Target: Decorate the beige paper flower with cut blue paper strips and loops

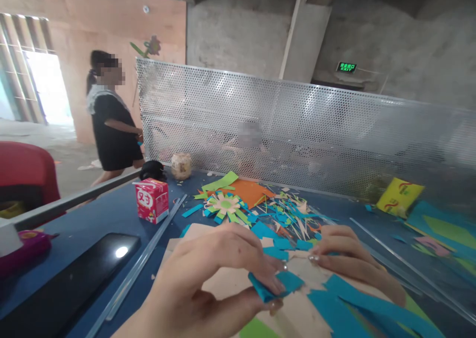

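Note:
My left hand (211,263) is closed in a pinch on a small folded piece of blue paper (292,282), held between thumb and fingers. My right hand (353,261) lies over the beige paper (230,281), its fingers stretched out and slightly bent, with their tips near the paper's far part. Blue paper strips (330,310) fan out just below the right palm, partly hidden at the frame's bottom. Beyond both hands sits a layered paper flower (225,205) in blue, beige and green, beside a heap of paper scraps (290,211).
On the left are a black phone (74,278), a red box (151,201), clear sticks (137,263) and a purple tape dispenser (28,249). A perforated metal screen (223,115) borders the table. A yellow packet (399,197) stands right. A person (113,125) is beyond the table.

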`<state>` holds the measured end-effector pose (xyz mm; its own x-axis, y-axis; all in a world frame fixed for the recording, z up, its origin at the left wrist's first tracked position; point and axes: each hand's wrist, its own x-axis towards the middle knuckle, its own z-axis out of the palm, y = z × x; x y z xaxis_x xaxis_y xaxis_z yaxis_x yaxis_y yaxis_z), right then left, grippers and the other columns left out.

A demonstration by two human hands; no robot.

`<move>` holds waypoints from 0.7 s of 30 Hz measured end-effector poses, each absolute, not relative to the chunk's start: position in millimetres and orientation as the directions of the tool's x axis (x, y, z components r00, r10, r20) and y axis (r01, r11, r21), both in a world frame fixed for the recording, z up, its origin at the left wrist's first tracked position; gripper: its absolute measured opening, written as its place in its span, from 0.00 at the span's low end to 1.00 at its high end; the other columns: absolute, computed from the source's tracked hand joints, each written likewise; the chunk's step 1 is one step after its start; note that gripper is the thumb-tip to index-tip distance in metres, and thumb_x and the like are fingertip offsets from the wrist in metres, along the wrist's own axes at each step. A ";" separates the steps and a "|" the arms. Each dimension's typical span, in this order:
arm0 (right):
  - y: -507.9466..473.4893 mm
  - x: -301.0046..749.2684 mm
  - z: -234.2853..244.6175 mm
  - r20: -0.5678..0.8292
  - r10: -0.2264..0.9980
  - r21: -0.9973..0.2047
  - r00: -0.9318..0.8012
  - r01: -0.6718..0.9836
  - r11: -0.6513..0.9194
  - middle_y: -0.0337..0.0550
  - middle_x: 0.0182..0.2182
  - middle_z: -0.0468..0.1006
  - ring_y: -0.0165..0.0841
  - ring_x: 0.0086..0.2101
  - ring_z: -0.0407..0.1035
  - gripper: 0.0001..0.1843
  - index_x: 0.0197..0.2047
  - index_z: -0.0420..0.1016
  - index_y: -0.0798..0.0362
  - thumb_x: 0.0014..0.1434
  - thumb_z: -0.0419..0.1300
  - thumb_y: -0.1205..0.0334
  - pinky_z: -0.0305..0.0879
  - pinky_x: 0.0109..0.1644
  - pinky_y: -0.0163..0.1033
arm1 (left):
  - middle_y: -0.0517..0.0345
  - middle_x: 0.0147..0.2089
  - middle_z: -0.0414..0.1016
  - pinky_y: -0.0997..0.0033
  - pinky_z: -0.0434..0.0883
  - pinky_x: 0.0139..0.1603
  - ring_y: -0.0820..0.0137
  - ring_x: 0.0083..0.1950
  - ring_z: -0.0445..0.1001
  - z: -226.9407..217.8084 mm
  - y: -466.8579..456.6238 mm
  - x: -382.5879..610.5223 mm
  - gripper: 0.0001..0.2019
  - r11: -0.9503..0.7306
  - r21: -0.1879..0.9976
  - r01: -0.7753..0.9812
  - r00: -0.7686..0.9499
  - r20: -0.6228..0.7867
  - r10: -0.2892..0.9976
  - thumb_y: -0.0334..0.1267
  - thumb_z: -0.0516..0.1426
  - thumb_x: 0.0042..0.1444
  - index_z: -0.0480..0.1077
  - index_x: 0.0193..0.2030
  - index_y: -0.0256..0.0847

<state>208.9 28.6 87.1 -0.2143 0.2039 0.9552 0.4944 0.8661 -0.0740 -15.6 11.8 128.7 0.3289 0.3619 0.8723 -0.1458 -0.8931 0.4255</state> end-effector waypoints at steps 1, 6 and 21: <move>28.9 210.1 87.4 0.953 0.210 -0.077 -0.217 0.498 0.864 0.41 0.29 0.73 0.37 0.34 0.68 0.11 0.39 0.72 0.42 0.56 0.51 0.61 0.63 0.39 0.44 | 0.57 0.30 0.76 0.69 0.71 0.37 0.70 0.32 0.72 128.5 11.6 -15.5 0.19 -0.893 0.426 -0.149 0.332 0.872 0.360 0.23 0.59 0.44 0.67 0.43 0.44; 31.0 211.2 88.4 0.926 0.251 -0.103 -0.281 0.452 0.886 0.41 0.29 0.75 0.35 0.34 0.68 0.11 0.38 0.73 0.45 0.57 0.50 0.60 0.64 0.40 0.43 | 0.58 0.32 0.74 0.68 0.69 0.39 0.69 0.35 0.71 121.0 14.9 -16.6 0.20 -0.867 0.484 -0.114 0.346 0.838 0.423 0.23 0.60 0.43 0.66 0.43 0.45; 25.1 179.0 69.8 0.524 0.820 -0.848 0.230 0.233 0.476 0.39 0.18 0.74 0.32 0.21 0.67 0.07 0.21 0.74 0.53 0.41 0.63 0.59 0.65 0.24 0.34 | 0.52 0.45 0.67 0.67 0.66 0.42 0.68 0.44 0.67 106.4 39.8 -8.5 0.14 -0.648 0.760 0.054 0.125 0.639 0.759 0.36 0.57 0.49 0.63 0.43 0.42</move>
<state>179.0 25.1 69.8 0.2303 0.8200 0.5240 0.2332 0.4763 -0.8478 -8.5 39.8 106.4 0.1246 0.7594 0.6386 0.0537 -0.6478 0.7599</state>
